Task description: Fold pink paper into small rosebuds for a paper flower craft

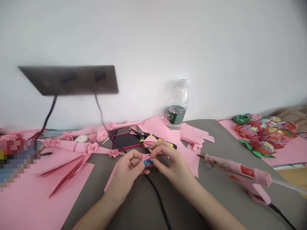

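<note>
Near the middle of the grey table (144, 207), my left hand (129, 174) and my right hand (169, 163) meet, both pinching a small folded piece of pink paper (145, 157) between thumbs and fingers. Part of the paper is hidden by the fingertips. Just behind the hands lie scissors (171, 144) with black and yellow handles, partly covered by pink scraps. A phone (126, 141) with a pink edge rests behind my left hand. Pink paper roses (92, 148) on pink strips lie to the left.
A pink glue gun (240, 167) lies at the right, its cord running forward. A water bottle (177, 105) stands by the wall. Colourful paper flowers (263, 134) sit at the far right. Pink sheets (31, 204) cover the left side. A black cable (157, 195) passes beneath the hands.
</note>
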`<state>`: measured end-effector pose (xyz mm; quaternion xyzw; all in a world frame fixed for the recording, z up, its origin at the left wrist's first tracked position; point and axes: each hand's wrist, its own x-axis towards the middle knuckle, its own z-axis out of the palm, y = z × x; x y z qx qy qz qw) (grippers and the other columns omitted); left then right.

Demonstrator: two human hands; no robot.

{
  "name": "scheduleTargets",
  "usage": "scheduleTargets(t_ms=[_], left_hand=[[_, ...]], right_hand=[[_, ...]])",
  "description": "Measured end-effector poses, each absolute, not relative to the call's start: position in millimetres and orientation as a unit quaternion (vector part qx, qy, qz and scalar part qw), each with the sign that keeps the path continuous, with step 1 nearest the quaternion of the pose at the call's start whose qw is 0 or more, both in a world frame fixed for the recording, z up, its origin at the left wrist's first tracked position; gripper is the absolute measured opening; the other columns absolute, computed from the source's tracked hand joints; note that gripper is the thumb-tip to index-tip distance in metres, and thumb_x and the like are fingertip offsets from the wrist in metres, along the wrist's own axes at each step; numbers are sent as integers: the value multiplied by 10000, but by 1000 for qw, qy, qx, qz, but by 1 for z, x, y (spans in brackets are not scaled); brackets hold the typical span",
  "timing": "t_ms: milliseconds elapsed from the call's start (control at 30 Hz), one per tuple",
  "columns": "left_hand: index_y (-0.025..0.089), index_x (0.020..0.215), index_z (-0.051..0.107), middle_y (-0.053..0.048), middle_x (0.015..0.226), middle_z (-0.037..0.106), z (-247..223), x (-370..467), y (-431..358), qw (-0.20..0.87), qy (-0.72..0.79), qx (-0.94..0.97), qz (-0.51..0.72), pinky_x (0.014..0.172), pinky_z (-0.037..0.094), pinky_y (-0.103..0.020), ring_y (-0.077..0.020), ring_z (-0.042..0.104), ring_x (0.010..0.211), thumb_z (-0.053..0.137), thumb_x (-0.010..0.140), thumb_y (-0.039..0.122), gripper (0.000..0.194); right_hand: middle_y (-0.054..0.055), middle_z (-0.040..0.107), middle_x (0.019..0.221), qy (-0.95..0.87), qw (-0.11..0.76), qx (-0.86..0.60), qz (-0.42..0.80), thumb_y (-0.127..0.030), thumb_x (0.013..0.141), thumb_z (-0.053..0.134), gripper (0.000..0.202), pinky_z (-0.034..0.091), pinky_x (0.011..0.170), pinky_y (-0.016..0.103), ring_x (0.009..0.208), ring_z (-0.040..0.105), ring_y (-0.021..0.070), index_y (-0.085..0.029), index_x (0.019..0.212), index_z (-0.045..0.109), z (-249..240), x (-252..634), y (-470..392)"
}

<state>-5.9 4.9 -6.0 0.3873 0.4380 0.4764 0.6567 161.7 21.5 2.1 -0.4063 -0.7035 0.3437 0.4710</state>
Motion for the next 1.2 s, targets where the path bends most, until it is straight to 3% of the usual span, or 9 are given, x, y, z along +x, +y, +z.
scheduleTargets(t_ms=[367,667,1067,1200], left_hand=[[165,759,648,9,631,739,-3,-7,6,660,426,422,453,546,507,-164,-77,611,515,821,752,345,250],[164,673,644,10,611,710,4,-4,5,658,442,410,452,535,532,-200,-102,599,537,875,657,367,308],[157,681,647,-26,656,723,7,-5,6,655,439,449,421,600,550,-233,-137,648,614,838,697,410,318],[163,672,625,-33,660,724,6,-5,5,653,434,454,423,595,543,-228,-153,671,648,813,732,410,316]], right_hand=[[60,649,981,-691,443,-408,399,-175,841,696,131,493,834,342,968,625,219,-208,728,640,7,166,24],[73,639,1036,-709,425,-393,404,-182,921,579,161,479,881,346,1039,607,222,-209,763,589,10,168,21],[73,593,1061,-698,396,-377,462,-304,973,550,213,534,642,283,673,583,129,-204,786,564,8,168,18],[81,628,979,-693,448,-374,423,-392,985,528,311,525,708,312,825,629,193,-204,745,588,9,168,21]])
